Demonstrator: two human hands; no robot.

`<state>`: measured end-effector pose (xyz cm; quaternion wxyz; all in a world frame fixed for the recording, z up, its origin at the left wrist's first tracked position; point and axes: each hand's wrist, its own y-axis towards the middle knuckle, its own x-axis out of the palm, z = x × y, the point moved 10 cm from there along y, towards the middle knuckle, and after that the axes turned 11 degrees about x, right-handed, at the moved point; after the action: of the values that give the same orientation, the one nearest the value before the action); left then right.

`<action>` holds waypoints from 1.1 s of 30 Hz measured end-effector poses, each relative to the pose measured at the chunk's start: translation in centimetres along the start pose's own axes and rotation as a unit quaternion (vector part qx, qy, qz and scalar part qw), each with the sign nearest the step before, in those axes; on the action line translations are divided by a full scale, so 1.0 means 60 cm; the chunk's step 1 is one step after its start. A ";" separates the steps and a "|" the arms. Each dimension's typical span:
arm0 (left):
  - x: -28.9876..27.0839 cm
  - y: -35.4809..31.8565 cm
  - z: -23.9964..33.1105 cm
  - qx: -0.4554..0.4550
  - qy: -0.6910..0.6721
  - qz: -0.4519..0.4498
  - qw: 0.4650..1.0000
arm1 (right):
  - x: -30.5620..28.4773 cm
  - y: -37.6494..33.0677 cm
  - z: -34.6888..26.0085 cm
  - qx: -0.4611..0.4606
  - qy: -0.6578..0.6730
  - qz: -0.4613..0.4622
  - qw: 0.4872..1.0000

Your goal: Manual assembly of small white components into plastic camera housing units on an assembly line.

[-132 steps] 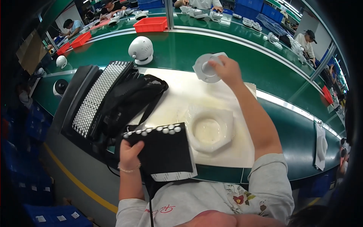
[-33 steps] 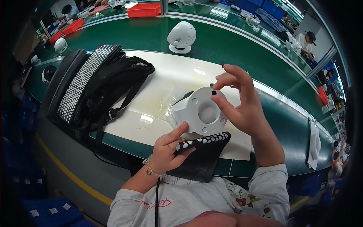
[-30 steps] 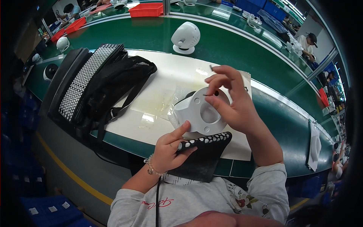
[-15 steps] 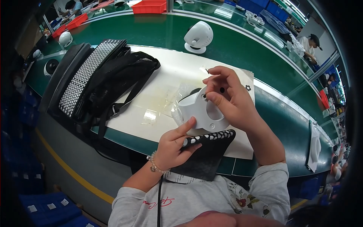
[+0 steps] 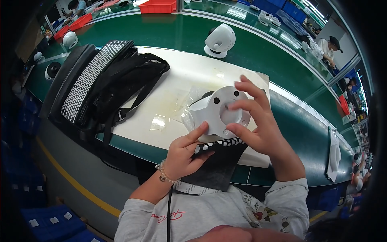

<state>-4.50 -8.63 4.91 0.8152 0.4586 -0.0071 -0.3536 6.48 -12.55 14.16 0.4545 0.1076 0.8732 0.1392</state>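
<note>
In the left hand [image 5: 183, 155], firmly gripped, a black sheet [image 5: 213, 171] with white dots [image 5: 219, 144] along its upper edge; remaining fingers hidden behind the sheet, lower end lost against the shirt. One extended digit of the same hand at the edge of a white base [image 5: 210, 116], seemingly touching. Over the base, the right hand [image 5: 254, 115], thumb and fingers curved well apart; cannot tell whether anything small clings to the fingertips. Part of the ring's right side covered by that hand; support underneath mostly out of sight.

Compared with half a second ago, right thumb off the upper left recess and lower down, near a bare recess. Now two black pads [image 5: 216, 100] in plain view, against one at about a second ago. Left grip much the same.

Base between both hands, above the white mat [image 5: 177, 80], underside up and tilted: smooth, glossy, ring-shaped around a deep round hollow. To its left, crinkled clear film [image 5: 187, 119]. Farther out, a black bag [image 5: 129, 80] and a white fan [image 5: 221, 39]. At the top, a red bin [image 5: 157, 6], cut off.
</note>
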 end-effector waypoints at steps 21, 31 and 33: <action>0.000 0.000 0.002 0.030 0.009 0.031 0.999 | 0.022 -0.087 -0.016 -0.084 -0.247 0.169 0.951; 0.002 -0.001 0.004 0.048 0.006 0.046 0.998 | 0.045 -0.066 -0.008 -0.070 -0.035 0.043 0.996; 0.003 0.000 0.006 0.054 0.008 0.045 0.997 | 0.032 -0.071 0.000 -0.059 -0.031 0.063 0.996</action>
<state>-4.51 -9.01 5.06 0.8041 0.5042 -0.0405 -0.3124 5.13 -15.94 11.23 0.4770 0.1391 0.8406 0.2155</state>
